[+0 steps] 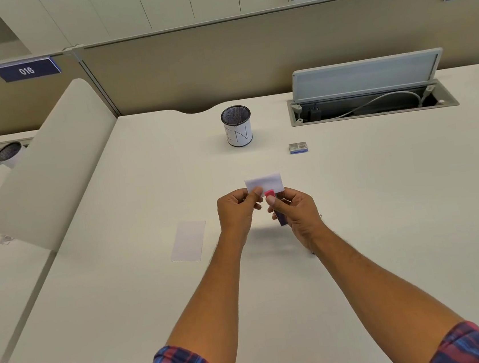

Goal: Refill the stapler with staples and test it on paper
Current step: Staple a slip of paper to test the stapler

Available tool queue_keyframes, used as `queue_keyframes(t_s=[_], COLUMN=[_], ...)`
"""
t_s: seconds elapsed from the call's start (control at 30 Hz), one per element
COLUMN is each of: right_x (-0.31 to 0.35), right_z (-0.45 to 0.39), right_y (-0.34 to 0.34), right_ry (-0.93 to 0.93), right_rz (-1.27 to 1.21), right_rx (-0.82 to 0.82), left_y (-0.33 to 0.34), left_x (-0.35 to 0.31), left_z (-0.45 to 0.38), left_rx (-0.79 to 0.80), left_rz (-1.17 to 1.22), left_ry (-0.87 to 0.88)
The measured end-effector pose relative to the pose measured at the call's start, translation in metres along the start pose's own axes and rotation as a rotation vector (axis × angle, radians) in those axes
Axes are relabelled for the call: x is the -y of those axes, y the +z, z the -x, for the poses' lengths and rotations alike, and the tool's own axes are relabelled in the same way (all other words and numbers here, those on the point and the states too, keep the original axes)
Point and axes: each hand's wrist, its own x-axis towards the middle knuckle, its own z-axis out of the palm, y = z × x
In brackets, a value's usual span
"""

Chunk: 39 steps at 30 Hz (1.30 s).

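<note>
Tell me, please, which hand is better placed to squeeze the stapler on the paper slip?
Right, probably. The right hand already grips the stapler, thumb on its pink top. The left hand only pinches the paper slip at the stapler's mouth.

Pen cup [236, 126]: mesh, upright, marked "IN", far centre of desk [124, 284].
Cable tray [373, 105]: lid raised, white cable inside.
Partition label [26, 69]: reads "016".
</note>
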Motion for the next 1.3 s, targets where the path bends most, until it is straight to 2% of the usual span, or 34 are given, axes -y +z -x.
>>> queue_keyframes(t_s=[0.33, 0.77, 0.87, 1.03, 1.3], right_x=[-0.006, -0.008, -0.008, -0.011, -0.012], right_z=[-0.006, -0.003, -0.005, -0.007, -0.009], right_y=[0.000, 0.002, 0.001, 0.004, 0.009], right_ry=[0.018, 0.047, 0.065, 0.079, 0.080], right_rz=[-0.060, -0.111, -0.139, -0.144, -0.150], right_rx=[-0.063, -0.107, -0.125, -0.151, -0.196], left_y=[0.006, 0.003, 0.004, 0.011, 0.022], left_x=[0.004, 0.009, 0.008, 0.008, 0.007], left_z=[0.007, 0.010, 0.012, 0.014, 0.016], left_rx=[-0.015, 0.059, 0.083, 0.268, 0.175], left_rz=[0.013, 0.021, 0.114, 0.238, 0.404], left_ry=[-0.027, -0.066, -0.117, -0.159, -0.233])
